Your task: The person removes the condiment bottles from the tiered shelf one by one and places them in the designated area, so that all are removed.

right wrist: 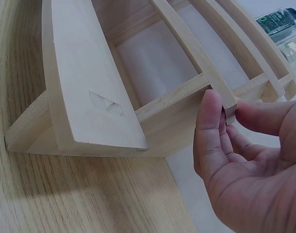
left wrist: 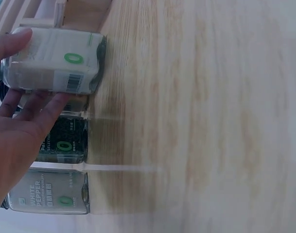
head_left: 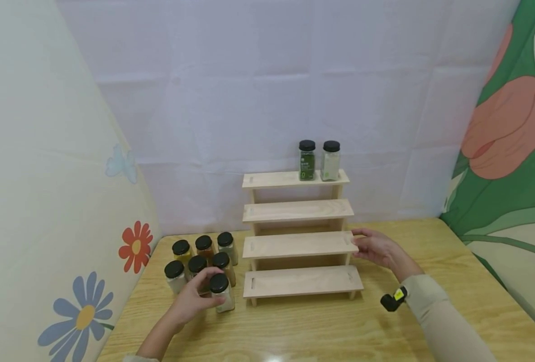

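A clear spice jar [head_left: 225, 300] with a black lid and pale contents is between the thumb and fingers of my left hand [head_left: 194, 300]. In the left wrist view that jar [left wrist: 55, 60] shows a barcode and a green mark. Several black-lidded jars [head_left: 175, 274] are grouped just behind it, one of them a white pepper jar [left wrist: 48, 194]. A four-step wooden rack [head_left: 301, 282] occupies the middle of the table. My right hand [head_left: 378, 250] pinches the right end of its second step from the bottom, thumb and fingers around the board end [right wrist: 218, 90].
On the rack's top step, toward the right, are a green-labelled jar [head_left: 307, 163] and a pale jar [head_left: 330, 163]. A white cloth [head_left: 204, 115] hangs behind the wooden table [head_left: 285, 332]. Flower-patterned panels [head_left: 516, 130] flank both sides.
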Available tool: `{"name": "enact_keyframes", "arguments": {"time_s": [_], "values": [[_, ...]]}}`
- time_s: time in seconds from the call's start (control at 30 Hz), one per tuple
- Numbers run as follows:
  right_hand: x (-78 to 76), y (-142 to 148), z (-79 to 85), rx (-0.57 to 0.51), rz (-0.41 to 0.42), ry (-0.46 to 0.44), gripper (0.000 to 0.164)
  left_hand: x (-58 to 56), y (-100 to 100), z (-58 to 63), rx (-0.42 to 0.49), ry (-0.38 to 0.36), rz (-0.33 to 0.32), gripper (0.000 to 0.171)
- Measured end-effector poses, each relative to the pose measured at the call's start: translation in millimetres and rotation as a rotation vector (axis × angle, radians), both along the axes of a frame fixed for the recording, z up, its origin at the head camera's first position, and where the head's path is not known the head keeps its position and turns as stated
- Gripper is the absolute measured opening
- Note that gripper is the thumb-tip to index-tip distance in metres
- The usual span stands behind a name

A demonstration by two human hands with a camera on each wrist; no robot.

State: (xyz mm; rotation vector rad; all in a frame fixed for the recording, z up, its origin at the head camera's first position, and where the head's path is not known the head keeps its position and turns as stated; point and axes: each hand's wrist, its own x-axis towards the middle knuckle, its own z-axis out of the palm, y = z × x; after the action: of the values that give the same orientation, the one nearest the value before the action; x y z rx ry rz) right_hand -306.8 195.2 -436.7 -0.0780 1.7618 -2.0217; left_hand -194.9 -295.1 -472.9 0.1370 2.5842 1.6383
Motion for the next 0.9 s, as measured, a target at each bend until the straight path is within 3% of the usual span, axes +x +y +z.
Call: {"name": "enact_keyframes", "arguments": {"time_s": [0.13,0.33,0.53,0.77,0.9], "values": [[-0.5,0.1,-0.6,0.002,-0.006,-0.003,0.047,0.9,-1.1,0.7,-0.026,0.031,-0.038,0.063],[-0.6,-0.2,-0.2,0.013,-0.001,0.003,0.050,3.5,-0.5,12.8,-0.093,0.162,-0.088,0.056],[-1.1,0.2,-0.4,0.018,0.005,-0.001,0.054,1.9,3.6,47.7,-0.151,0.242,-0.108,0.046],[-0.9,1.4,0.4,0.009,0.005,-0.004,0.054,-17.0,17.9,95.6,-0.155,0.347,-0.161,0.038],[-0.3,0.0,-0.1,0.008,0.004,-0.007,0.054,-29.5,32.0,114.3,-0.170,0.384,-0.189,0.038]]}}
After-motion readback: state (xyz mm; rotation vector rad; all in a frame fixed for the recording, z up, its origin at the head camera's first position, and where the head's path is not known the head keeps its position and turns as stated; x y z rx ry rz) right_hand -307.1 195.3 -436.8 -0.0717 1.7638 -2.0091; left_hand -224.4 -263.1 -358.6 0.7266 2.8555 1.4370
